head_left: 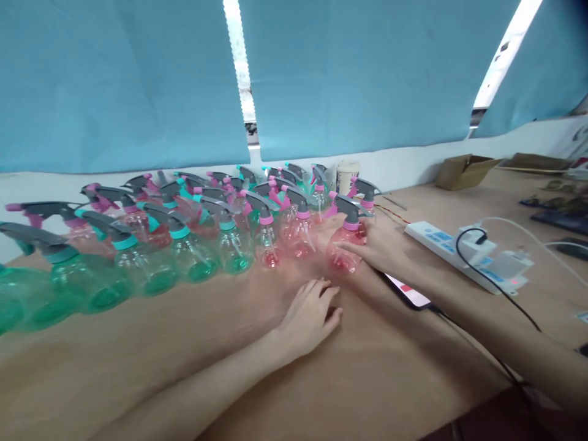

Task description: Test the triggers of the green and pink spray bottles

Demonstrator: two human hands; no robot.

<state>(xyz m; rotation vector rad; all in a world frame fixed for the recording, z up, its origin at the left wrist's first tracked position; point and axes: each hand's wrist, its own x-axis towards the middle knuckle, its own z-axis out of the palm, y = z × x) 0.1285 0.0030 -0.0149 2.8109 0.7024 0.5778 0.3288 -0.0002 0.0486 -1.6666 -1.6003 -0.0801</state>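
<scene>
Spray bottles [236, 248], seemingly all with heads [224, 213] fitted already, stand in rows on the worktop [184, 349]. The left hand [310, 318] lies loosely spread; the right hand [379, 242] is closed around a pink bottle [345, 262], not yet released at the rows' right end.

The green bottles [190, 254] at left and the pink bottle [346, 246] right of centre are clear, glossy plastic; their spray heads [162, 214] are opaque, duller plastic. I see a smooth, faintly shiny tabletop [248, 343] below, a matt cardboard box [452, 174] at upper right, a smooth plastic power strip [432, 239], and blue sheeting [358, 73] above, perhaps matt cloth; blur makes that uncertain.
</scene>
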